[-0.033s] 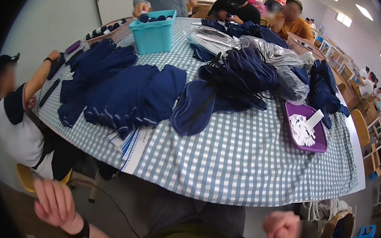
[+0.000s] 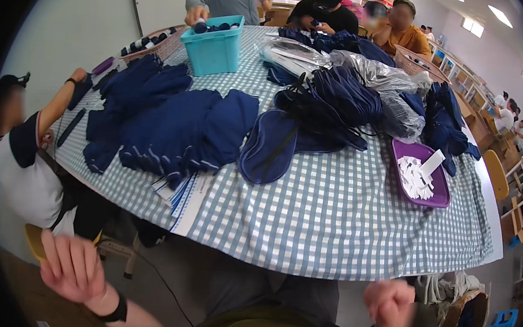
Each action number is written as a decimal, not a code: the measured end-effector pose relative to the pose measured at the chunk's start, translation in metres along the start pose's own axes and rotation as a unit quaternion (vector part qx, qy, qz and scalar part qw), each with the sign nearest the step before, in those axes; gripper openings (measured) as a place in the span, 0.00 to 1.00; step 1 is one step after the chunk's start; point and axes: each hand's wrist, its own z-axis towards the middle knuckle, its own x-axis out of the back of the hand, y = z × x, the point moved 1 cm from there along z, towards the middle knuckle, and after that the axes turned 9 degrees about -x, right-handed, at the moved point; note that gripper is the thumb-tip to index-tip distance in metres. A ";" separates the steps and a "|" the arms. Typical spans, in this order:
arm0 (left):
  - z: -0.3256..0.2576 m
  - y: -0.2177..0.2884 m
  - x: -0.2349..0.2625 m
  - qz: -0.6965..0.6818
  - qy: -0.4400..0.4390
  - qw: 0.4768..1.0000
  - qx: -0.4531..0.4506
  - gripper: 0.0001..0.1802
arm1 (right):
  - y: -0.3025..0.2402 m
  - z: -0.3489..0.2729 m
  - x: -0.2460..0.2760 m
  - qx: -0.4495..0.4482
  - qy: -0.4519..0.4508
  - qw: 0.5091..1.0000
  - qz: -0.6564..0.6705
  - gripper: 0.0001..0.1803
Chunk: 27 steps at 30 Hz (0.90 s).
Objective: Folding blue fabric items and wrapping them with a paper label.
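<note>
My left hand (image 2: pixel 74 268) is raised below the table's near left edge, its loosely bent fingers slightly apart, with nothing seen in it. Below the near right edge, my right hand (image 2: pixel 389 302) is curled into a loose fist; no object shows in it. Neither hand touches anything on the table. A pile of navy cloth pieces (image 2: pixel 171 135) lies on the left side of the checked tablecloth (image 2: pixel 324 230). Right of it rest a navy eye-mask-shaped piece (image 2: pixel 267 147) and a bundle of similar pieces (image 2: pixel 346 96). Paper strips (image 2: pixel 188 198) stick out under the left pile.
A purple tray (image 2: pixel 435 199) of white slips stands at the right. Clear plastic bags (image 2: pixel 381 81) lie behind the bundle. A teal bin (image 2: pixel 213 58) with dark rolls stands farther back, a co-worker's hand (image 2: pixel 196 16) at it. Another person (image 2: pixel 28 163) sits at the left.
Both my hands have risen very slightly, and the view has shifted a little. Nothing was taken up or let go.
</note>
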 end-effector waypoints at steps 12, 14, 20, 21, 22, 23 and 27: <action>0.070 -0.144 -0.004 0.488 -0.076 0.869 0.037 0.15 | -0.034 0.104 -0.019 0.052 0.327 0.927 -0.177 0.10; 0.076 -0.166 0.002 0.614 -0.167 0.769 0.058 0.14 | -0.019 0.106 -0.028 0.018 0.274 0.922 -0.273 0.07; 0.095 -0.202 0.002 0.643 -0.271 0.714 0.048 0.08 | 0.017 0.099 -0.031 -0.034 0.262 0.895 -0.359 0.04; 0.095 -0.209 0.003 0.646 -0.295 0.703 0.044 0.06 | 0.019 0.097 -0.028 -0.065 0.262 0.890 -0.368 0.04; 0.094 -0.215 0.003 0.647 -0.318 0.692 0.040 0.05 | 0.021 0.095 -0.026 -0.097 0.263 0.883 -0.377 0.04; 0.092 -0.222 0.003 0.658 -0.355 0.662 0.054 0.06 | 0.022 0.094 -0.025 -0.097 0.274 0.880 -0.374 0.04; 0.076 -0.227 0.018 0.689 -0.449 0.565 0.072 0.12 | 0.024 0.095 -0.031 -0.044 0.212 0.881 -0.420 0.03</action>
